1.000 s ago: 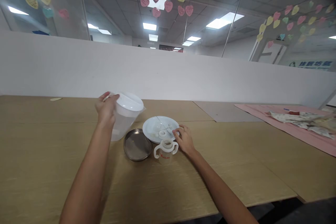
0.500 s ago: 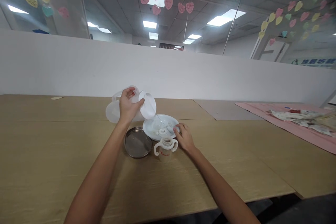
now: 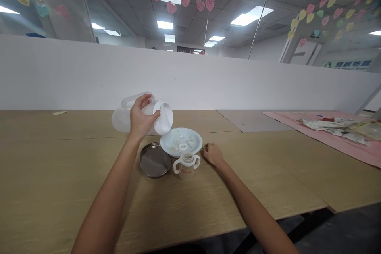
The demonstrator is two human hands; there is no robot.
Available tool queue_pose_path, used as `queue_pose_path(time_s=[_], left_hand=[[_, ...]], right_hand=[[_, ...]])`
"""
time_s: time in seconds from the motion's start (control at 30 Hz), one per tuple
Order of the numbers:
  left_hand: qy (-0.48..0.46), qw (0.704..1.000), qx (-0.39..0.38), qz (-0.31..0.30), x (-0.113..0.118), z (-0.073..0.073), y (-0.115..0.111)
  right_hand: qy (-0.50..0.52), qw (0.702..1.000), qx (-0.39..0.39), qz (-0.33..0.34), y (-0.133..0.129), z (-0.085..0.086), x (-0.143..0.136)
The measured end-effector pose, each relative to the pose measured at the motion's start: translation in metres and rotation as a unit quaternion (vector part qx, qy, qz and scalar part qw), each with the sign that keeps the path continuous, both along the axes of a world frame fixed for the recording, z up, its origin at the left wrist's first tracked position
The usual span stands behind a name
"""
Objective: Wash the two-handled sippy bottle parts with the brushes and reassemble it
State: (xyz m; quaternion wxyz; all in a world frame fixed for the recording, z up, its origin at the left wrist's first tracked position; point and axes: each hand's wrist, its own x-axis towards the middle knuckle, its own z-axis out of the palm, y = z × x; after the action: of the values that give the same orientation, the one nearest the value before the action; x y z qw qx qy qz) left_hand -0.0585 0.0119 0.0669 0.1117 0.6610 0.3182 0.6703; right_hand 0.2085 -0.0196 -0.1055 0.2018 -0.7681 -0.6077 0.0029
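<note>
Tilted on its side above the table, a translucent white pitcher [image 3: 120,120] is held by my left hand [image 3: 141,117], its white lid end pointing right. Below that end lies a pale blue plate [image 3: 195,143] with a small white ring [image 3: 182,147] and clear small parts on it. My right hand [image 3: 212,154] rests on the table just right of the plate, fingers curled; what they hold, if anything, is hidden. A clear bottle with two white handles [image 3: 187,165] stands open in front of the plate. To its left is a round metal tray [image 3: 155,160].
The wooden table [image 3: 89,182] meets a low white wall [image 3: 190,83] at the back. On the right, a pink cloth [image 3: 279,117] bears plastic packets [image 3: 354,129]. The table's front edge shows at the lower right.
My right hand has moved off the plate's rim onto the table beside it. The pitcher has risen slightly relative to the plate, still in my left hand. The view has shifted a little.
</note>
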Motion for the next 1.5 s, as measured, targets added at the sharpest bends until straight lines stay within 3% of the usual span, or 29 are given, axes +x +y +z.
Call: queue_pose_path(time_s=[0.73,0.93,1.13,1.27,1.5], left_hand=[[0.026,0.999,0.032,0.008,-0.004,0.002,-0.003],[-0.107,0.994,-0.024,0.000,-0.013,0.001,0.008],[-0.316,0.936,-0.140,-0.064,-0.036,0.010,0.015],[-0.345,0.920,-0.154,-0.103,-0.042,0.021,0.001],[-0.179,0.973,-0.103,-0.103,-0.003,0.030,-0.049]], right_hand=[[-0.045,0.997,-0.061,-0.002,0.001,0.001,-0.006],[-0.050,0.997,-0.061,0.006,0.000,0.001,-0.007],[-0.051,0.997,-0.062,0.005,0.000,0.001,-0.007],[-0.052,0.997,-0.059,0.006,0.000,0.001,-0.008],[-0.057,0.996,-0.064,0.007,0.000,0.000,-0.007]])
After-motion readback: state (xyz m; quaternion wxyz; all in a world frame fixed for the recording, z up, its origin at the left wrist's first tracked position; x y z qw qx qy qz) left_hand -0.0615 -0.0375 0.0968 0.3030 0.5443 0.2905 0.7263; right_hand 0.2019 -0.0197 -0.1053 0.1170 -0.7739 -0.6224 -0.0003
